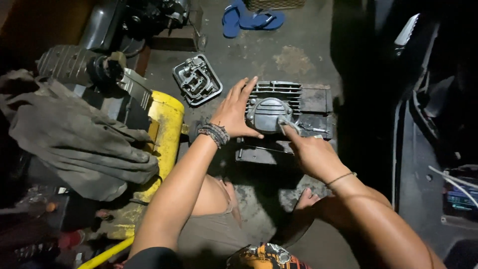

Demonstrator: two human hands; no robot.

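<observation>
A grey finned engine cylinder head (294,102) rests on the concrete floor in front of me. My left hand (235,110), with dark bead bracelets on the wrist, lies flat against its left side and steadies it. My right hand (311,152) grips a small metal tool (289,124) whose tip touches the round cover (266,113) on the head.
A loose metal engine cover (197,79) lies on the floor at upper left. A yellow machine (162,144) draped with grey cloth (74,134) stands to the left. Blue sandals (251,19) lie at the top. A dark vehicle body (428,99) fills the right.
</observation>
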